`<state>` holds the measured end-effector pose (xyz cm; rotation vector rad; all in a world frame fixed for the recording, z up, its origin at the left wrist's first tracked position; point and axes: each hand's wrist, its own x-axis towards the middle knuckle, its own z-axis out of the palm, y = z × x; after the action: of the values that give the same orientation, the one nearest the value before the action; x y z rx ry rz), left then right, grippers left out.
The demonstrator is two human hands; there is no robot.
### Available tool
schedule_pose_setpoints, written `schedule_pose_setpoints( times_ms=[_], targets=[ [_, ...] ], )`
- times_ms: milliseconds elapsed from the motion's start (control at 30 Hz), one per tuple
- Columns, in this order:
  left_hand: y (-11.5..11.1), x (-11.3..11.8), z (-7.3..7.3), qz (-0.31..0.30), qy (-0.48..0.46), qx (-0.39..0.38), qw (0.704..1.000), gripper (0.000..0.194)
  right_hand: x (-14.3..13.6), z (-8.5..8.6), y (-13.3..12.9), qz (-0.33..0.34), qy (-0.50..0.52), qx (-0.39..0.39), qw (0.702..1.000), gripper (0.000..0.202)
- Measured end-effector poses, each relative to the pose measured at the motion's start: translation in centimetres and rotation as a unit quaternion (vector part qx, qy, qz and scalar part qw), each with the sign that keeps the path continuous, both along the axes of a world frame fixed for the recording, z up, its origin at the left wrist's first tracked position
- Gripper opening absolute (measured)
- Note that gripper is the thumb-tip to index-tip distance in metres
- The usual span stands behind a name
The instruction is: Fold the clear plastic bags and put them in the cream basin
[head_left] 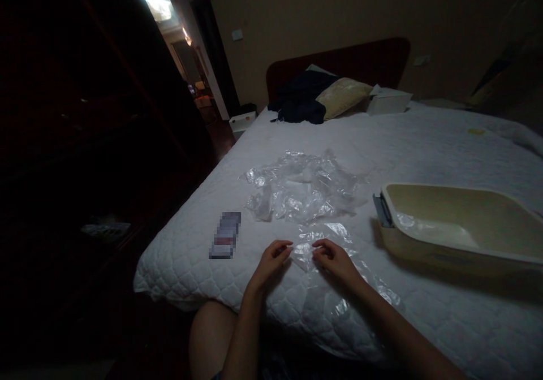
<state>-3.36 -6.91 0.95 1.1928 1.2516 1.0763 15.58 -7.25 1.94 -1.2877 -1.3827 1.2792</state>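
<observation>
Between my hands is a crinkled clear plastic bag [304, 249], spread over the quilted white bed cover and trailing towards the front edge. My left hand [275, 258] pinches the bag's left side between thumb and fingers. On the opposite side my right hand [335, 260] is closed in a similar pinch, its fingertips at the plastic. Just beyond lies a loose heap of clear plastic bags [303, 190]. Left of my left hand, a phone-like flat object [225, 236] rests on the cover, its surface blurred out.
To the right stands a cream plastic bin [458, 244] with a grey latch and clear plastic inside. Dark clothing [303, 94], a pillow [345, 98] and a white box [389, 100] sit by the headboard [373, 57]. The bed's left edge drops to dark floor.
</observation>
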Motion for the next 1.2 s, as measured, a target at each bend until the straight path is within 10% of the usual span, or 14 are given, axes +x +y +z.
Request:
schedule_pose_setpoints(
  times_ms=[1200],
  targets=[
    [-0.7, 1.7, -0.9, 0.070, 0.251, 0.187, 0.947, 0.010, -1.6, -0.2, 0.4, 0.009, -0.289, 0.161, 0.944, 0.010]
  ],
)
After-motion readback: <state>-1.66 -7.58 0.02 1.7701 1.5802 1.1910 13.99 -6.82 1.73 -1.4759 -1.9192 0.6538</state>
